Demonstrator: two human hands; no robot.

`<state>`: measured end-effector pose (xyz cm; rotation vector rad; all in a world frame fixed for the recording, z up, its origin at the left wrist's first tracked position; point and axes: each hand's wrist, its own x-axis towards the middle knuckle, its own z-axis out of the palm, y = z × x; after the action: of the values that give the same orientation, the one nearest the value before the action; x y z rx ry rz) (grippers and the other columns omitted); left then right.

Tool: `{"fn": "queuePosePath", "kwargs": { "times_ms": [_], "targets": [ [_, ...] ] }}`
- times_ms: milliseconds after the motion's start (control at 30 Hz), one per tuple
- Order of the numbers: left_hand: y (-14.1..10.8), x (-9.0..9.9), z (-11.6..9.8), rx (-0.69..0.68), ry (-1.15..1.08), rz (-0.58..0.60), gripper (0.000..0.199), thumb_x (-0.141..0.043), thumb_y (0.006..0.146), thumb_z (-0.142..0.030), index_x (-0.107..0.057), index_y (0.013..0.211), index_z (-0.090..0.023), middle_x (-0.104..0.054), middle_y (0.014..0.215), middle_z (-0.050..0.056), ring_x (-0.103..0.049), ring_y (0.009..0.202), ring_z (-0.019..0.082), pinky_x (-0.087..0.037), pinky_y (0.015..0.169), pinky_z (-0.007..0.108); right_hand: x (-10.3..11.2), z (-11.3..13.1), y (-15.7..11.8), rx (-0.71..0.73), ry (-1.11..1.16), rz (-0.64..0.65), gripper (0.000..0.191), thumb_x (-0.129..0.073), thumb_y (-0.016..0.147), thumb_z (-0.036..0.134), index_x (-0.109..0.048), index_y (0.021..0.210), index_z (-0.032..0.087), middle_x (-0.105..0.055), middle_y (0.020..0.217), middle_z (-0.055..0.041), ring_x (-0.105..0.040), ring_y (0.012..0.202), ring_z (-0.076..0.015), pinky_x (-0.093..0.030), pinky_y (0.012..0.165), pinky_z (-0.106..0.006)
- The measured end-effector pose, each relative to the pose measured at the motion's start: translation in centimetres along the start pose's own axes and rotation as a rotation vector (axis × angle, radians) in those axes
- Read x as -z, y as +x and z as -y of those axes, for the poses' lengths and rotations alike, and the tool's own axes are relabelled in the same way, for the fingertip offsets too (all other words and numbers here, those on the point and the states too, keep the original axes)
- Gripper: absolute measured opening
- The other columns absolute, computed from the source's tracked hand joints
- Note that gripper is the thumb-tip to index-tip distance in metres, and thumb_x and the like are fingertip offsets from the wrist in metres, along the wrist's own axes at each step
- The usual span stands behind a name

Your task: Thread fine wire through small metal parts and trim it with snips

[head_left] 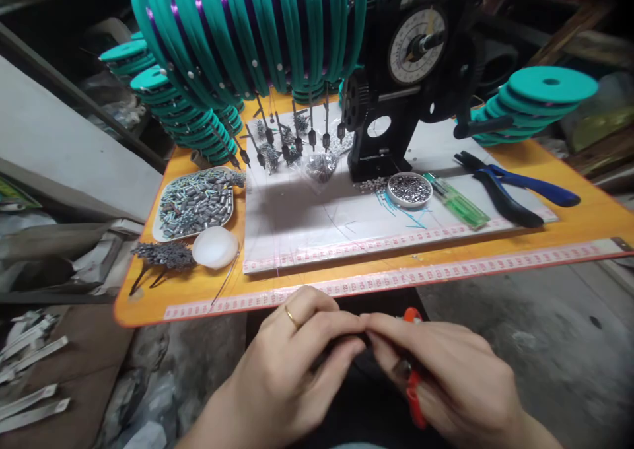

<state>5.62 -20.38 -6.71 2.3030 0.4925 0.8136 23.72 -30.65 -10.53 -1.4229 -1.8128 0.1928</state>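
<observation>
My left hand [297,363], with a gold ring on one finger, is closed in front of the table's front edge. Its thumb and forefinger pinch something too small or thin to make out. Fingertip to fingertip with it, my right hand [446,370] is also closed. Red-handled scissors [415,399] are tucked in the right palm; their blades are hidden. Above and beyond my hands, green spools [238,33] wound with purple line hang in a row. Thin lines and dark weights [284,152] dangle below them.
The yellow table [148,304] carries a tray of grey sinkers [195,201], a white round lid [214,247] and a dish of small metal parts [409,190]. Blue-black pliers [520,185] lie right, near a green box [458,201]. A black dial machine [391,86] stands behind.
</observation>
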Motion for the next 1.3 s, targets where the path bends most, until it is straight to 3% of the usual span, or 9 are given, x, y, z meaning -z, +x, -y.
{"fn": "queuePosePath", "kwargs": {
  "times_ms": [233, 467, 633, 933, 1133, 1300],
  "targets": [
    [1.1, -0.8, 1.4, -0.172, 0.251, -0.04, 0.011, -0.063, 0.086, -0.009, -0.066, 0.095, -0.014, -0.061, 0.072, 0.003, -0.054, 0.062, 0.013, -0.046, 0.054, 0.025, -0.4, -0.7, 0.4, 0.0, -0.028, -0.009, 0.048, -0.045, 0.081, 0.0, -0.053, 0.126, 0.015, -0.068, 0.072, 0.0018, -0.063, 0.055, -0.0113, -0.052, 0.056, -0.024],
    [2.4, -1.8, 2.2, -0.011, 0.462, -0.026, 0.012, -0.056, 0.089, -0.012, -0.064, 0.082, -0.016, -0.062, 0.073, 0.003, -0.055, 0.068, 0.016, -0.046, 0.061, 0.028, -0.1, -1.4, 0.4, -0.096, -0.11, -0.062, 0.031, -0.055, 0.087, 0.007, -0.061, 0.115, 0.018, -0.074, 0.08, 0.0012, -0.069, 0.058, -0.0095, -0.057, 0.064, -0.018],
    [2.8, -2.0, 2.1, 0.079, 0.43, 0.008, 0.01, -0.056, 0.089, -0.013, -0.065, 0.085, -0.016, -0.063, 0.076, 0.003, -0.056, 0.071, 0.018, -0.046, 0.064, 0.03, -0.1, -1.6, -0.5, -0.101, -0.07, -0.033, 0.033, -0.053, 0.088, 0.008, -0.06, 0.119, 0.018, -0.076, 0.084, -0.0024, -0.07, 0.059, -0.0119, -0.058, 0.063, -0.02],
    [3.1, -1.5, 2.1, 0.086, 0.328, 0.061, 0.012, -0.056, 0.09, -0.011, -0.067, 0.085, -0.014, -0.064, 0.076, 0.004, -0.055, 0.072, 0.018, -0.047, 0.063, 0.03, -0.8, -1.2, -0.1, -0.099, -0.093, 0.011, 0.053, -0.046, 0.085, 0.001, -0.051, 0.135, 0.016, -0.077, 0.098, -0.0041, -0.071, 0.063, -0.0119, -0.059, 0.065, -0.022],
    [3.0, -1.3, 2.1, 0.068, 0.358, 0.078, 0.012, -0.056, 0.091, -0.012, -0.067, 0.088, -0.015, -0.063, 0.076, 0.004, -0.056, 0.071, 0.018, -0.047, 0.06, 0.03, -0.9, -0.9, 0.4, -0.084, -0.099, 0.052, 0.055, -0.043, 0.084, 0.001, -0.045, 0.138, 0.013, -0.074, 0.078, -0.0012, -0.068, 0.058, -0.0114, -0.056, 0.056, -0.022],
    [2.4, -1.1, 2.0, 0.066, 0.374, 0.078, 0.013, -0.054, 0.093, -0.014, -0.065, 0.1, -0.013, -0.064, 0.085, 0.007, -0.059, 0.077, 0.02, -0.051, 0.066, 0.034, -0.7, -0.5, 0.8, -0.02, -0.263, 0.092, 0.05, -0.036, 0.085, 0.001, -0.046, 0.134, 0.005, -0.071, 0.07, -0.0017, -0.067, 0.051, -0.0143, -0.054, 0.047, -0.026]
  ]
}}
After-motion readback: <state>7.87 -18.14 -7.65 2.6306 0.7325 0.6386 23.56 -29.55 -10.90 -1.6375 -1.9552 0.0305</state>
